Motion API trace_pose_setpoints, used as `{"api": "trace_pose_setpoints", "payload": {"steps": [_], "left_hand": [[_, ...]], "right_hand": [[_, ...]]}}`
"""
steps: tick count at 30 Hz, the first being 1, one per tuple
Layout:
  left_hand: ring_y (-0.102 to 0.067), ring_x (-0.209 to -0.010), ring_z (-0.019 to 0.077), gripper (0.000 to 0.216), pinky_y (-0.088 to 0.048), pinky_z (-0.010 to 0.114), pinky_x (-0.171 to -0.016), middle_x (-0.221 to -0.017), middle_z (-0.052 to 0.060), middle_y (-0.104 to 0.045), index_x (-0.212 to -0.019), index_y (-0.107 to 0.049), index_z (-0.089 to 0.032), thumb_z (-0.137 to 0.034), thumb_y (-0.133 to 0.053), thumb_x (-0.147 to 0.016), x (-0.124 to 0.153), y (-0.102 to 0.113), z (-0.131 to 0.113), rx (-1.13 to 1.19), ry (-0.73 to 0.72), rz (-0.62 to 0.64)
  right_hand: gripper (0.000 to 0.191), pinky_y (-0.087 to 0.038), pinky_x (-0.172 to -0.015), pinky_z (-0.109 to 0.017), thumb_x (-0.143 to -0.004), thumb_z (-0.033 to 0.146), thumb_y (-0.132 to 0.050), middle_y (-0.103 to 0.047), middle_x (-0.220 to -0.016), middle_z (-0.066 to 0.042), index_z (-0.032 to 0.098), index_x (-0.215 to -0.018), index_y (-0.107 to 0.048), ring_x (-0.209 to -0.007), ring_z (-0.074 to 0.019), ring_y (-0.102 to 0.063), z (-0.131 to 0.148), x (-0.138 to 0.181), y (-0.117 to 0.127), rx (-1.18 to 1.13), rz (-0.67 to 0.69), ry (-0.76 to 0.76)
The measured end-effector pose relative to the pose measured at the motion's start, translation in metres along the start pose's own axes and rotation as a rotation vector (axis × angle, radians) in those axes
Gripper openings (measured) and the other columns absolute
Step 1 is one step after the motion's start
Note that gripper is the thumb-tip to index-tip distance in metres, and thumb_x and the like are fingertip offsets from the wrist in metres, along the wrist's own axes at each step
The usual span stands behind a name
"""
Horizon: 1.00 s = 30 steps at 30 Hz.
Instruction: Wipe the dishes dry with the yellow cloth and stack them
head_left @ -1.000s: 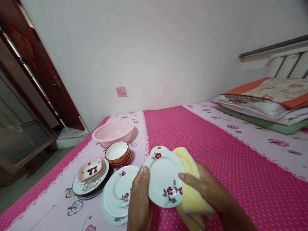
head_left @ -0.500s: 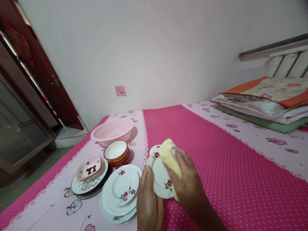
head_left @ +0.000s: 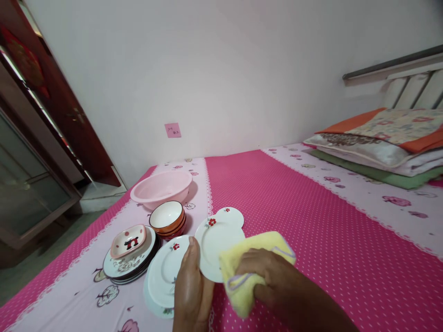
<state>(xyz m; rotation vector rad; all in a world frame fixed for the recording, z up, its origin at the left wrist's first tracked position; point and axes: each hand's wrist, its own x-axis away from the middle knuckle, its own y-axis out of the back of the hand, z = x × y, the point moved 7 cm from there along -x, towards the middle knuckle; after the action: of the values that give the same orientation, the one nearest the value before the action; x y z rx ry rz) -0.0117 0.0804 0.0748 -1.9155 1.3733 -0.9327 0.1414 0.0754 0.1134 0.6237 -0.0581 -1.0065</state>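
A white plate with red flowers is tilted up in my left hand, whose thumb lies along its left edge. My right hand grips a yellow cloth with a purple edge. Part of the cloth covers the plate's lower right side. Behind the held plate, another small white plate with a red flower lies on the bedspread. Left of my left hand is a stack of white flowered plates, partly hidden by that hand.
Farther left, a pink-rimmed dish sits on dark-edged plates. Beyond them are stacked orange bowls and a pink basin. Folded bedding lies at the right on the pink bedspread, which meets the wall.
My left hand and the held plate have shifted left, toward the plate stack. My right hand has moved down with the cloth, which now spreads wider. More of the small plate behind shows.
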Motion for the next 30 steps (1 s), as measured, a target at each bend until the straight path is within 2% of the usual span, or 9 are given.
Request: {"api": "trace_pose_setpoints", "payload": {"steps": [2, 4, 7, 10, 16, 19, 23, 26, 30], "left_hand": [[-0.064, -0.127, 0.0279, 0.044, -0.048, 0.042, -0.111, -0.124, 0.015, -0.075, -0.137, -0.064, -0.016, -0.037, -0.056, -0.099, -0.002, 0.008, -0.006, 0.024, -0.022, -0.067], [-0.062, -0.13, 0.0265, 0.043, -0.046, 0.04, -0.113, -0.125, 0.012, -0.075, -0.139, -0.064, -0.019, -0.036, -0.055, -0.1, -0.004, 0.013, -0.009, 0.053, -0.013, -0.106], [-0.06, -0.132, 0.0257, 0.044, -0.043, 0.039, -0.116, -0.126, 0.01, -0.074, -0.141, -0.062, -0.022, -0.037, -0.054, -0.1, -0.005, 0.014, -0.011, 0.085, 0.024, -0.092], [-0.06, -0.131, 0.0254, 0.045, -0.042, 0.038, -0.117, -0.125, 0.01, -0.075, -0.142, -0.061, -0.021, -0.036, -0.054, -0.1, -0.006, 0.015, -0.01, 0.105, 0.05, -0.087], [-0.059, -0.132, 0.0304, 0.046, -0.04, 0.046, -0.118, -0.123, 0.014, -0.075, -0.142, -0.061, -0.016, -0.035, -0.055, -0.101, -0.01, 0.015, 0.002, 0.095, 0.03, -0.003], [-0.06, -0.131, 0.0338, 0.046, -0.041, 0.049, -0.117, -0.128, 0.017, -0.073, -0.139, -0.063, -0.012, -0.035, -0.058, -0.099, -0.015, 0.014, 0.029, 0.065, 0.122, 0.032], [-0.065, -0.124, 0.0338, 0.046, -0.048, 0.048, -0.109, -0.124, 0.019, -0.074, -0.135, -0.062, -0.009, -0.038, -0.055, -0.1, -0.019, 0.015, 0.072, 0.058, 0.294, -0.046], [-0.069, -0.117, 0.0311, 0.041, -0.054, 0.043, -0.099, -0.12, 0.02, -0.075, -0.134, -0.059, -0.009, -0.032, -0.051, -0.102, -0.018, 0.021, 0.093, -0.004, 0.384, -0.185], [-0.064, -0.124, 0.0317, 0.044, -0.055, 0.039, -0.09, -0.13, 0.024, -0.067, -0.14, -0.049, -0.007, -0.021, -0.05, -0.099, -0.016, 0.028, 0.097, -0.028, 0.407, -0.269]], "right_hand": [[0.027, -0.049, -0.08, -0.034, -0.078, 0.015, -0.051, -0.076, -0.083, -0.003, 0.026, -0.073, -0.075, -0.083, -0.0234, -0.068, -0.023, 0.002, 0.024, 0.134, -0.115, -0.182], [0.025, -0.046, -0.075, -0.037, -0.079, 0.018, -0.052, -0.076, -0.086, -0.008, 0.024, -0.085, -0.076, -0.079, -0.026, -0.067, -0.042, 0.006, 0.049, 0.295, -0.25, -0.34], [0.026, -0.044, -0.077, -0.04, -0.087, 0.026, -0.05, -0.075, -0.096, -0.013, 0.02, -0.099, -0.073, -0.085, -0.0291, -0.067, -0.053, 0.008, 0.064, 0.345, -0.299, -0.41], [0.027, -0.044, -0.08, -0.039, -0.093, 0.04, -0.055, -0.075, -0.1, -0.01, 0.022, -0.096, -0.074, -0.093, -0.0289, -0.066, -0.043, 0.004, 0.057, 0.171, -0.25, -0.305], [0.039, -0.046, -0.077, -0.032, -0.093, 0.054, -0.059, -0.075, -0.088, -0.005, 0.019, -0.089, -0.076, -0.085, -0.0238, -0.065, -0.028, -0.012, 0.016, -0.164, 0.079, -0.132], [0.045, -0.046, -0.066, -0.029, -0.089, 0.057, -0.063, -0.072, -0.077, -0.005, 0.015, -0.082, -0.074, -0.072, -0.0205, -0.064, -0.057, -0.014, 0.002, -0.363, 0.147, -0.244], [0.047, -0.048, -0.062, -0.03, -0.084, 0.06, -0.065, -0.073, -0.078, -0.007, 0.013, -0.086, -0.075, -0.067, -0.0199, -0.065, -0.113, -0.014, 0.003, -0.538, 0.026, -0.431], [0.051, -0.047, -0.063, -0.031, -0.079, 0.064, -0.065, -0.072, -0.074, -0.007, 0.014, -0.082, -0.073, -0.064, -0.0197, -0.063, -0.144, -0.015, 0.011, -0.527, -0.069, -0.45], [0.05, -0.044, -0.063, -0.032, -0.074, 0.065, -0.063, -0.07, -0.07, -0.005, 0.015, -0.077, -0.071, -0.065, -0.0207, -0.059, -0.177, -0.016, 0.028, -0.42, -0.24, -0.481]]}}
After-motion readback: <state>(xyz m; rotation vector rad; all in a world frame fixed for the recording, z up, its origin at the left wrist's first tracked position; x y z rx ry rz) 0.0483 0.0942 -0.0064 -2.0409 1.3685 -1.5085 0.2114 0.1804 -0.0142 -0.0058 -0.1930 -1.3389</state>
